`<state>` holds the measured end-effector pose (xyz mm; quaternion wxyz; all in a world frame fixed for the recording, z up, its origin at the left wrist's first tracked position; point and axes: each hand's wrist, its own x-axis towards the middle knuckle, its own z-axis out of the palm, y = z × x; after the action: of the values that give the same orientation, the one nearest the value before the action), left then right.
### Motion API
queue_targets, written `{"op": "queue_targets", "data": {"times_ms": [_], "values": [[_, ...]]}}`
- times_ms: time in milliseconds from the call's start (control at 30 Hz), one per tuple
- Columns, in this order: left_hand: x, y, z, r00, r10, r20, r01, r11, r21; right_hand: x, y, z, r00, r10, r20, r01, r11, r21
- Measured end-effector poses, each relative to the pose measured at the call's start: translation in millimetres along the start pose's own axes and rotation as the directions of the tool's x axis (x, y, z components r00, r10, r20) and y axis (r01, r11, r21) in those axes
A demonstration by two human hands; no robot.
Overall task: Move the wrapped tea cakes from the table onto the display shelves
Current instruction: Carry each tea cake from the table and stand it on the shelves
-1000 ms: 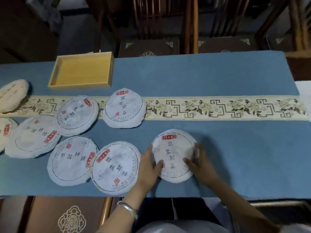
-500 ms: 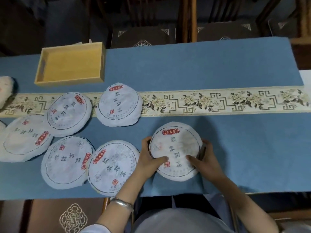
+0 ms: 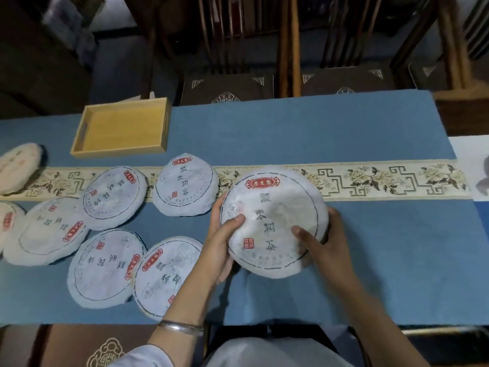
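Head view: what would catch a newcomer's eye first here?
The wrapped tea cake held at centre, gripped by the left hand and the right hand. To its left, more wrapped cakes lie spread on the blue table cloth, and a wooden tray sits at the far left edge.

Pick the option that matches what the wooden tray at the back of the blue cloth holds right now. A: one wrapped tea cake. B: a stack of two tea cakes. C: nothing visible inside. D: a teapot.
C: the wooden tray shows only its bare yellow floor, while the wrapped tea cakes lie outside it on the blue cloth.
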<state>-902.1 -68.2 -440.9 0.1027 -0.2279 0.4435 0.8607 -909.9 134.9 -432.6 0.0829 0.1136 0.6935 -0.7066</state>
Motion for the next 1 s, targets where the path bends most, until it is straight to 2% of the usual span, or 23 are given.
{"op": "queue_targets", "data": {"times_ms": [133,333,433,600,767,900,1000], "values": [[-14.8,19.2,16.9,0.994,0.104,-0.020,-0.104,0.995,0.001,5.6,-25.6,7.8,0.999,-0.004,0.039,-0.002,0.991,0.130],[-48.3,44.1,20.0,0.948,0.291,-0.128,-0.291,0.957,0.022,17.1,-55.2,31.5,0.980,-0.024,0.197,-0.028,0.966,0.258],[-71.8,50.5,14.1,0.923,0.341,-0.181,-0.349,0.937,-0.013,11.3,-61.6,53.3,0.934,-0.006,0.358,-0.128,0.928,0.350],[-126.8,51.7,-7.7,0.839,0.416,-0.349,-0.460,0.887,-0.047,-16.2,-69.8,93.6,0.831,0.045,0.555,-0.279,0.896,0.346],[-183.3,53.9,-24.6,0.794,0.459,-0.398,-0.534,0.840,-0.098,-61.2,-73.5,122.5,0.722,0.087,0.687,-0.428,0.836,0.344],[-224.5,58.2,-29.7,0.700,0.520,-0.490,-0.554,0.828,0.088,-90.3,-79.1,135.2,0.723,0.078,0.687,-0.428,0.831,0.356],[-254.0,49.9,-30.1,0.671,0.551,-0.496,-0.601,0.796,0.073,-110.5,-84.4,135.3,0.712,0.010,0.702,-0.369,0.856,0.363]]}}
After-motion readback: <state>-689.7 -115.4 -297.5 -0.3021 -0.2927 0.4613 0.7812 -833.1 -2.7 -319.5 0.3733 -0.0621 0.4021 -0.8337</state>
